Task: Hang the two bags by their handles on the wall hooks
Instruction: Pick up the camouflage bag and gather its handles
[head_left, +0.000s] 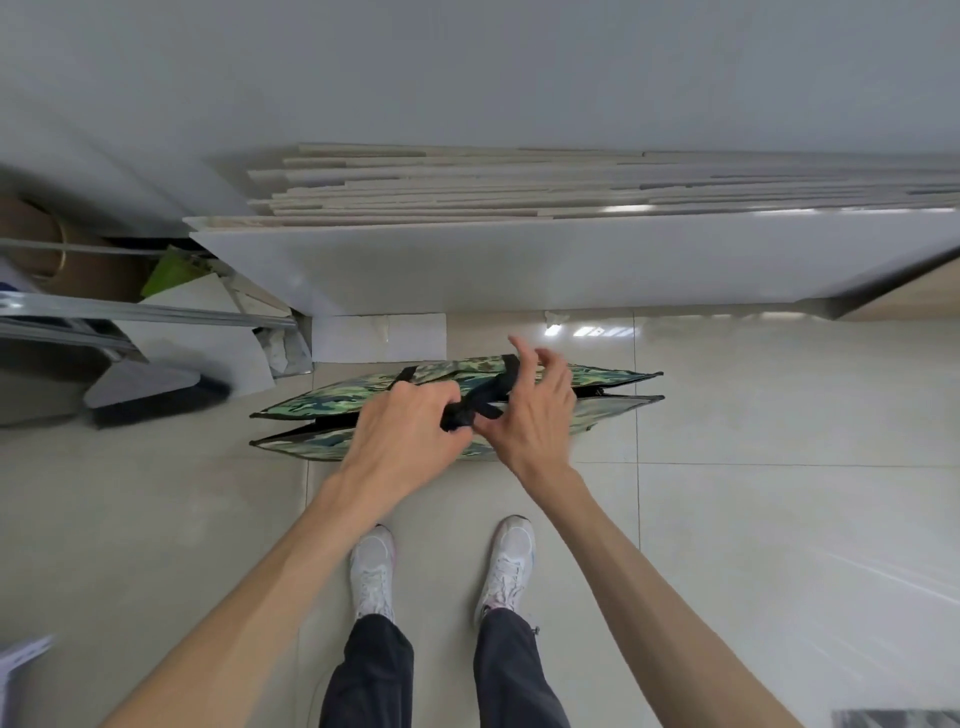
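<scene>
Both forearms reached toward 12 o'clock. Left hand (410, 421) pinched bunched black webbing handles (480, 402) of camouflage-print fabric bags (597, 400) standing on pale tiled floor (779, 519); right hand (535, 415) spread loosely beside. Risk: one strap slipping free, bag sagging. Hooks unseen.

Glossy beige floor tiles (753, 519), pale grey wall (467, 67), stacked tile slabs (519, 249) leaning against it

Camouflage bag (597, 395), upright on floor, black handles (475, 405)
</scene>
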